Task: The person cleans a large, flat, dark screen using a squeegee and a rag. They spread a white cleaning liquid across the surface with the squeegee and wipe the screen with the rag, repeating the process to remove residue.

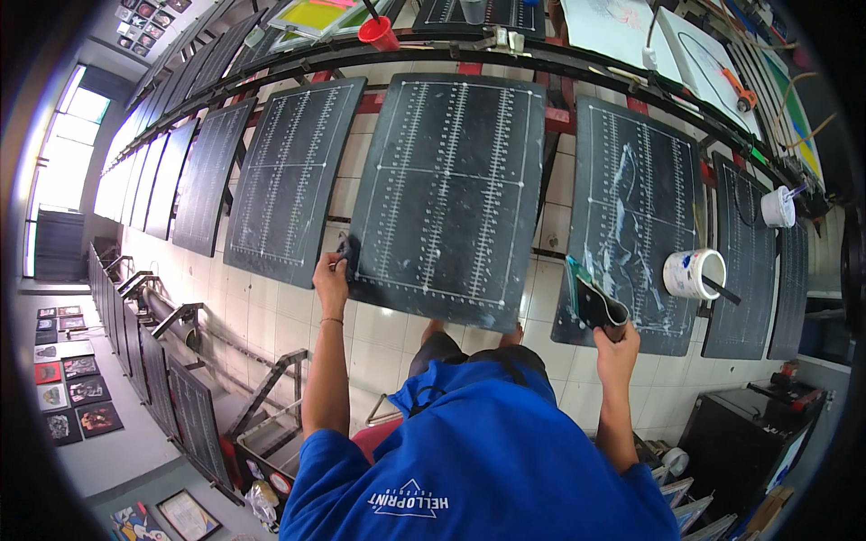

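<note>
My left hand (332, 276) is closed beside the lower left corner of the middle black printing board (448, 203). Its fingers pinch a small dark thing (346, 250) whose kind I cannot make out. Over the lower part of the right-hand black board (636, 216), my right hand (617, 350) grips a dark, curved tool with a teal edge (595, 302), which resembles a squeegee. Pale smears run down that board. White ruled lines and tick marks cover both boards.
A white paint tub (693, 274) with a dark stick stands on the right-hand board. More black boards (293, 180) continue to both sides. Beyond them runs a dark rail (433, 61), with a red cup (379, 34) by it. A small white pot (778, 208) stands farther right.
</note>
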`<state>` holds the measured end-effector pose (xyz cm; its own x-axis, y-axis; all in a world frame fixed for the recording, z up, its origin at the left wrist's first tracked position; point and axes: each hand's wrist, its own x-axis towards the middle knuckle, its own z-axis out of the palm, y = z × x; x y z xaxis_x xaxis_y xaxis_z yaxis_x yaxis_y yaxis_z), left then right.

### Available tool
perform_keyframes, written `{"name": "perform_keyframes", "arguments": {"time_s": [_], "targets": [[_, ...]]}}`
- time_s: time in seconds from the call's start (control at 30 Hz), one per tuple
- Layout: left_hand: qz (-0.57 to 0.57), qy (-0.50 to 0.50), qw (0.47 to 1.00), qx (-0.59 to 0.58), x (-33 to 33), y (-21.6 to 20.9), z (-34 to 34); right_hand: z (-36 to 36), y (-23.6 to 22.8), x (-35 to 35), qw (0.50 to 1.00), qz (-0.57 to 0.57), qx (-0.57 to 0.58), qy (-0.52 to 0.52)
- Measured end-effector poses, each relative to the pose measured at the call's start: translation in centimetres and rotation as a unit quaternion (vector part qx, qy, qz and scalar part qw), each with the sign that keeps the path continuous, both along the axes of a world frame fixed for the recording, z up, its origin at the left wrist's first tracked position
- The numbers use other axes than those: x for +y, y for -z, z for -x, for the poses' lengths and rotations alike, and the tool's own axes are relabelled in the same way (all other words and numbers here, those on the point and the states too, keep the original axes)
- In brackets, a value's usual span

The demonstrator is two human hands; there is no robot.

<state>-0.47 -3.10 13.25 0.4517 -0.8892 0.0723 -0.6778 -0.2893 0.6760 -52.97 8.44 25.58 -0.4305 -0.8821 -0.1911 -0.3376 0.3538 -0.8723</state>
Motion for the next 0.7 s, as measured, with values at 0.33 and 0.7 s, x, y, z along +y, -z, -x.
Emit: {"name": "perform_keyframes", "arguments": {"time_s": [0.33,0.7], "targets": [[0.021,0.069,0.986,0.149,-17.1,1.8,-1.3,-12.1,-2.3,-5.5,0.997,-0.021,-0.032,0.070],[0.175,0.096,0.967,0.160,-46.2,2.5,4.9,-20.2,-5.5,-5.6,0.984,-0.063,0.048,0.161]]}}
